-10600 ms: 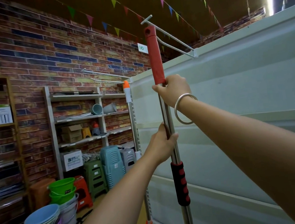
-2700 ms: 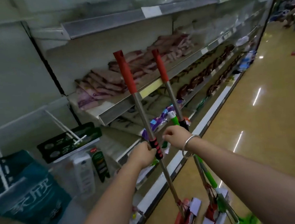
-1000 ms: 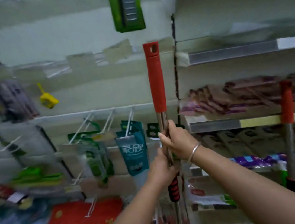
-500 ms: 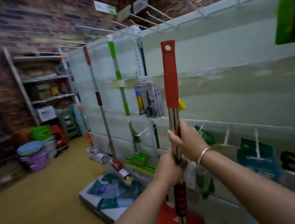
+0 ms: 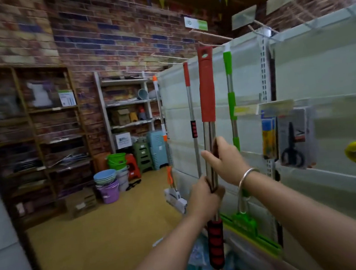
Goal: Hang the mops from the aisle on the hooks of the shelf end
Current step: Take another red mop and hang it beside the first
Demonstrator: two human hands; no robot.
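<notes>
Gripping the shiny steel pole of a red-handled mop (image 5: 206,91), the left hand (image 5: 204,198) curls just above its ribbed red-and-black foam sleeve while the right hand (image 5: 222,158), wearing a silver bangle, wraps the pole higher up, holding it upright. Beyond, against the pale shelf end (image 5: 247,87), hang a red mop (image 5: 189,98), a green mop (image 5: 230,89) and an orange-tipped mop (image 5: 158,106), with round plastic buckets (image 5: 109,184) stacked by the brick wall.

Red mop (image 5: 189,102) at 11 o'clock, green mop (image 5: 231,97) at 1 o'clock hang on panel (image 5: 246,78); open gap between them. Scissors pack (image 5: 292,137) blocks 3 o'clock. Floor (image 5: 99,228) open at 8.
</notes>
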